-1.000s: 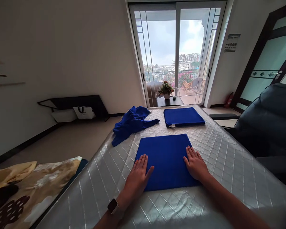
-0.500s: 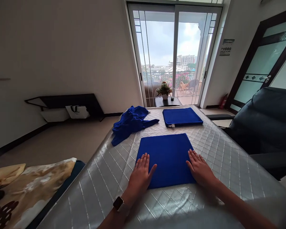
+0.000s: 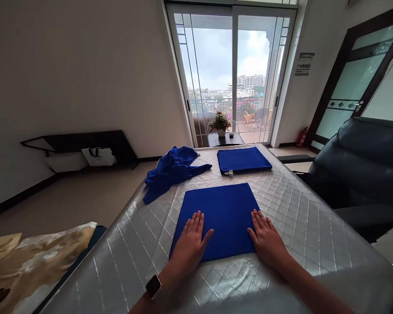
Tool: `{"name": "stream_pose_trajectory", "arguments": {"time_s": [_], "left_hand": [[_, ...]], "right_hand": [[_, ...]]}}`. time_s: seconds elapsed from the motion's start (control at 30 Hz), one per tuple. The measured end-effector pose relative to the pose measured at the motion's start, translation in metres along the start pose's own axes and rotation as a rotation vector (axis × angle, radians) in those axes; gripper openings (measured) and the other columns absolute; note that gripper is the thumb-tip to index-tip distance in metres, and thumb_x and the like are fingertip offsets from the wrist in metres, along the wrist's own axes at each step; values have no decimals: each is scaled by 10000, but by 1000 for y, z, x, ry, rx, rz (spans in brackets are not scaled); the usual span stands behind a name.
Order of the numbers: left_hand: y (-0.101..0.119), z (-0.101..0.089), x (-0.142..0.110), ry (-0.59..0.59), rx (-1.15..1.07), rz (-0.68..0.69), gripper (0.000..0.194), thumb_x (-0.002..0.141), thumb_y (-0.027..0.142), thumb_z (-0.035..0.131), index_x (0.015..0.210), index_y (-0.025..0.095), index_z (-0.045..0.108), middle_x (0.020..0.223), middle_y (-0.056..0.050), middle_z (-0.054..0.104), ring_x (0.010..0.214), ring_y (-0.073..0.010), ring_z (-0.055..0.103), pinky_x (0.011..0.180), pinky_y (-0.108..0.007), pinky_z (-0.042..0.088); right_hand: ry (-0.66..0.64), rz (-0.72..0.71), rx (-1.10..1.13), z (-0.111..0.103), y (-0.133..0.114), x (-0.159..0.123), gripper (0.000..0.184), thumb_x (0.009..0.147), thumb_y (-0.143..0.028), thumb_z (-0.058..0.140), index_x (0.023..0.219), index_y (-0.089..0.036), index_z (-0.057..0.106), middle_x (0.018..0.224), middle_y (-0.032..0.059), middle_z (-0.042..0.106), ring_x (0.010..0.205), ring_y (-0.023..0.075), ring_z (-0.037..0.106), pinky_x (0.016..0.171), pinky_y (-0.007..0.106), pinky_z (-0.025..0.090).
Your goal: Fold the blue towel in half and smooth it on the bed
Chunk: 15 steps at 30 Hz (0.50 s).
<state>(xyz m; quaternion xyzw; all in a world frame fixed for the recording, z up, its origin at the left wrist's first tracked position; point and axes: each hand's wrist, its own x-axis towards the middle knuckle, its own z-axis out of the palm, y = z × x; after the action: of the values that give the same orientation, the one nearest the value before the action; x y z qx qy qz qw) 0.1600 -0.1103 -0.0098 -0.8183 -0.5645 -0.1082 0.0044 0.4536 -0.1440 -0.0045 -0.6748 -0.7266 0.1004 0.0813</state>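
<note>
Silver quilted covering (image 3: 298,226) bears the folded blue cloth (image 3: 224,218) at near middle; left hand (image 3: 190,242) and right hand (image 3: 267,239) lie spread, grasping nothing, along its left and right sides; even outward pressure should smooth best.

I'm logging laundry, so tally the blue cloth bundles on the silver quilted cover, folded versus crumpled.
Folded bundles: 2 (the near bundle, with the left hand and right hand on it, and the far bundle)
Crumpled bundles: 1 (the loose heap)
Total: 3 bundles; I can't count the separate pieces within them.
</note>
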Motion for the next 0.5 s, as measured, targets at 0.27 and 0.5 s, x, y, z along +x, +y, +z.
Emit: {"name": "stream_pose_trajectory", "arguments": {"time_s": [0.27, 0.5], "left_hand": [[137, 4, 31, -32, -190, 406, 694, 1056, 559, 224, 1616, 150, 241, 1668, -109, 278, 1559, -221, 203, 1277, -443, 250], [119, 6, 24, -71, -177, 335, 707, 1050, 578, 218, 1619, 158, 226, 1673, -105, 261, 1558, -234, 208, 1273, -470, 261]], "right_hand": [[4, -72, -74, 4, 5, -1, 632, 1044, -370, 230, 1619, -107, 240, 1688, 69, 114, 1570, 217, 71, 1280, 427, 104], [31, -59, -64, 5, 5, 0, 643, 1053, -411, 220, 1616, -100, 239, 1683, 68, 137, 1570, 215, 88, 1280, 436, 116]]}}
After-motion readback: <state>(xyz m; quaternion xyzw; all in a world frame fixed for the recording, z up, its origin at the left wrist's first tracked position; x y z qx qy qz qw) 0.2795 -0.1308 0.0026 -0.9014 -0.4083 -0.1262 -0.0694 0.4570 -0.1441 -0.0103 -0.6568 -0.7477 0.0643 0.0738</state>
